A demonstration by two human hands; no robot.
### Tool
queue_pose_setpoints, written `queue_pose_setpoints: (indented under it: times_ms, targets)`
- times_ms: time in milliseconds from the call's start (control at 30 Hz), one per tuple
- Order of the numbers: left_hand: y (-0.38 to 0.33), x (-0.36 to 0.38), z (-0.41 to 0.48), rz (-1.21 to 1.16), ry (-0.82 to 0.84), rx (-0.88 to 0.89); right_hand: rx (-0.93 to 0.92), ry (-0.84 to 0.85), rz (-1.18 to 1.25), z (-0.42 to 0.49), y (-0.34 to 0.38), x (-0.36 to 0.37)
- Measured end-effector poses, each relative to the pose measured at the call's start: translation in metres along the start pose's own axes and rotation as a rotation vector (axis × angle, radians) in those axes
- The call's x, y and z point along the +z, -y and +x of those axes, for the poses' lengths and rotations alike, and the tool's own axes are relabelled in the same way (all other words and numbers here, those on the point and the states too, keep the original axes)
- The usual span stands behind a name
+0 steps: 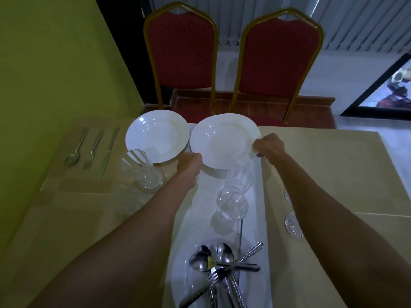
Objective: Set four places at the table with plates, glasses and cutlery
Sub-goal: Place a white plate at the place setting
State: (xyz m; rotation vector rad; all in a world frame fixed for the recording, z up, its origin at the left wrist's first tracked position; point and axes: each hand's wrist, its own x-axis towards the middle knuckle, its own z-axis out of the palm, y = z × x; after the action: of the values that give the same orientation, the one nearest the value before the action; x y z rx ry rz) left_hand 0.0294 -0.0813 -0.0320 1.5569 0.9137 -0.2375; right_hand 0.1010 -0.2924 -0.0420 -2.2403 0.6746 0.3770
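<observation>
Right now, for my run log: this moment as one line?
left hand: grips plate stack | right hand: grips stack's other rim | far-left place: set

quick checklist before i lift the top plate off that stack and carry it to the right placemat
1. Grip on both sides: left hand and right hand hold opposite rims of the top plate. Ok.
2. Only one plate lifts: stack edges show beneath; separation cannot tell.
3. Right placemat bare where the plate goes: ok.
4. Nearby glasses: upright glass stands just in front of the stack, close to the right forearm. Not ok.
5. Neighbouring plate very close to the stack's left rim; touching cannot tell.
</observation>
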Motion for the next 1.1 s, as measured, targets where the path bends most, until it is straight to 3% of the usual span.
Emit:
queue_pose_setpoints:
  times_ms: [167, 300, 533, 700, 900, 1100]
  targets:
    - [-0.003, 0.001, -0.017, -0.011, 0.022, 0.036, -0.059, -0.088, 0.146, -0.018, 0.004, -0.03]
    - [-0.021, -0.012, -0.028, 0.028, 0.033, 0.165, -0.153, -0.1, 0.324, -0.044, 0.012, -0.049]
    - [-0.061, -0.089, -0.053, -0.172, -0.028, 0.36, -0.279, 0.068, 0.452, -0.127, 0.047, -0.047]
    - [-0.04, -0.18, -0.069, -0.204, -0.139, 0.427, -0.302, 0.195, 0.401, -0.195, 0.061, 0.001]
    - [0.021, -0.309, -0.058, -0.14, -0.23, 0.329, -0.402, 0.334, 0.225, -0.274, 0.083, 0.09]
    - [0.073, -0.417, -0.035, -0.179, -0.345, 0.258, -0.383, 0.521, 0.21, -0.343, 0.106, 0.188]
